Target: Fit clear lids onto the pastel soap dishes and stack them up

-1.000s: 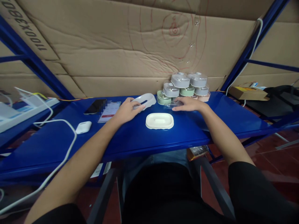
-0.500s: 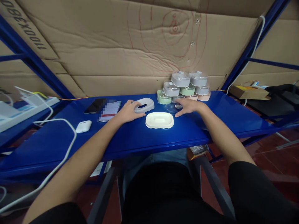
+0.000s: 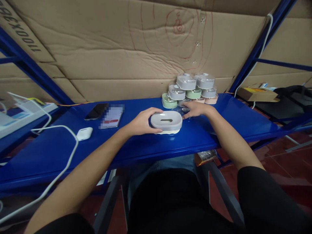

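Note:
My left hand (image 3: 142,123) grips the left end of a grey oval cover (image 3: 173,121) with a slot in its top. This cover sits over the cream oval base (image 3: 171,132), whose rim shows below it at the front. Just to the right, my right hand (image 3: 197,110) has its thumb and fingers around a clear plastic lid (image 3: 186,110) on the table; the hand partly hides it. Behind that hand stand several stacked oval boxes (image 3: 186,82) in grey, green and pink with clear tops.
Two phones, one dark (image 3: 96,111) and one with a lit screen (image 3: 112,117), lie left on the blue table (image 3: 136,146). Near them are a white earbud case (image 3: 84,133) and a white cable (image 3: 70,156). A cardboard wall (image 3: 109,65) rises behind.
My left hand has carried the grey cover right and forward onto the cream base. My right hand stays around the clear lid. The view has shifted slightly.

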A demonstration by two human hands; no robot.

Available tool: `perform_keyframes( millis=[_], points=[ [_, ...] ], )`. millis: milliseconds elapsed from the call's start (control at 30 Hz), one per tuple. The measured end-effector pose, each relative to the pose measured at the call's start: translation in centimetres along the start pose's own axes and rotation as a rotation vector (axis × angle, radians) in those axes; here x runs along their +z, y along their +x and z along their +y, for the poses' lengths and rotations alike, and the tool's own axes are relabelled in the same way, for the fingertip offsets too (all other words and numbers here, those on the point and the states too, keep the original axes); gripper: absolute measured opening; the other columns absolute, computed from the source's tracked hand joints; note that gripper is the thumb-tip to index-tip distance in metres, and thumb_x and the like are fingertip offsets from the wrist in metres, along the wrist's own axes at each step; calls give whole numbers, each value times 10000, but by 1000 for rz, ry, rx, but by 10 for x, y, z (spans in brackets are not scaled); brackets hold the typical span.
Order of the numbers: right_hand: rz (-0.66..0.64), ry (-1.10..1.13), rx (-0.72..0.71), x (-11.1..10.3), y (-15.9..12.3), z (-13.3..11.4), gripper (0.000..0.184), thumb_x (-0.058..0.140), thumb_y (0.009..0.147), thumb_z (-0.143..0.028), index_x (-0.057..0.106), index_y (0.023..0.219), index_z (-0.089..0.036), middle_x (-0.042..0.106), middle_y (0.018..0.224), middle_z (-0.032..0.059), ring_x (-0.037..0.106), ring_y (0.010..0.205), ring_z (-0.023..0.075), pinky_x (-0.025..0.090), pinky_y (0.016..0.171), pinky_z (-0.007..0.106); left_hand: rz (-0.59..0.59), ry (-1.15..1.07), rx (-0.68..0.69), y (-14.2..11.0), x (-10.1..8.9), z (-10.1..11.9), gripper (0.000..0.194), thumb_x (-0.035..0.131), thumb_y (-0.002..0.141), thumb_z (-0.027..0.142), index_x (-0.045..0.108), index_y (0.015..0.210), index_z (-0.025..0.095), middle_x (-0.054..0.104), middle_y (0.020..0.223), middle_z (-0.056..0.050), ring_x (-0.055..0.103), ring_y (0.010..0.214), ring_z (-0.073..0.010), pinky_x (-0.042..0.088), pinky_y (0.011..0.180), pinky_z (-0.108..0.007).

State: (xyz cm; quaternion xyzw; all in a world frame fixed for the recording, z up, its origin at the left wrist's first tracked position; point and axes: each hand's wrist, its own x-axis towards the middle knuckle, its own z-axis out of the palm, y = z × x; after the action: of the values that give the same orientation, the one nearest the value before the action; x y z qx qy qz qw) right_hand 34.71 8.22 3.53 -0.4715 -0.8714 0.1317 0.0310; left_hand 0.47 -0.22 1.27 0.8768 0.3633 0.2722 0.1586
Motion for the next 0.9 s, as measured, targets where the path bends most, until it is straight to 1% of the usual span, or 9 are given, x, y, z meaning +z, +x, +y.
perform_keyframes(
  millis=[67,133,300,467,533,633,700,800,900],
  points=[
    [-3,-8,8,-1,-1,-2,906,896,822,-597,619,1578,-182,688,1595,200,714,1379,421,560,1201,555,-31,8,-4,1,6,1,796,931,755,563,685,1443,246,725,1497,-138,692,1381,-394,524,1223,-548],
    [-4,-19,9,-2,-2,-5,898,893,831,-589,617,1576,-170,700,1574,209,718,1365,425,572,1172,549,-32,12,-21,2,9,-1,818,925,759,548,664,1470,241,708,1519,-148,682,1393,-397,519,1226,-558],
    [24,-8,7,-5,-5,-9,840,884,846,-600,656,1514,-145,778,1422,210,764,1250,422,601,1073,516,-26,19,-43,1,6,-9,853,912,774,586,638,1501,234,696,1536,-153,660,1416,-404,495,1245,-569],
    [74,-11,5,-5,-5,-8,873,904,821,-637,665,1523,-176,770,1449,195,754,1270,436,595,1098,549,-59,-1,-45,2,7,-15,859,931,746,563,635,1488,244,697,1536,-151,660,1424,-396,493,1245,-569],
    [151,-3,7,-5,-6,-9,924,921,800,-647,658,1548,-173,760,1468,203,740,1302,453,586,1124,570,-64,0,-76,2,9,-16,919,945,727,570,611,1519,245,675,1576,-165,644,1460,-416,484,1258,-581],
    [310,60,-103,-5,-10,-18,979,921,792,-632,632,1588,-140,743,1490,219,728,1316,444,575,1144,574,-70,-13,-159,2,14,-15,1110,970,692,604,514,1622,206,634,1628,-219,618,1508,-456,480,1266,-596],
    [349,124,-231,-3,-14,-30,974,912,793,-627,631,1596,-153,743,1495,199,734,1293,413,580,1136,558,-70,-43,-204,2,17,-15,1228,981,673,621,439,1676,167,628,1625,-255,613,1520,-470,485,1265,-595],
    [298,161,-374,6,-16,-51,922,909,796,-628,662,1583,-217,736,1524,151,718,1327,389,560,1172,549,-44,-122,-213,2,22,-17,1316,997,646,628,378,1708,161,609,1648,-271,591,1556,-465,496,1268,-576],
    [242,131,-434,18,-13,-64,891,918,800,-616,685,1568,-230,711,1562,153,665,1424,406,504,1243,578,-30,-174,-194,1,25,-20,1333,1005,646,625,349,1726,201,620,1645,-255,609,1543,-457,519,1247,-580]
  ],
)
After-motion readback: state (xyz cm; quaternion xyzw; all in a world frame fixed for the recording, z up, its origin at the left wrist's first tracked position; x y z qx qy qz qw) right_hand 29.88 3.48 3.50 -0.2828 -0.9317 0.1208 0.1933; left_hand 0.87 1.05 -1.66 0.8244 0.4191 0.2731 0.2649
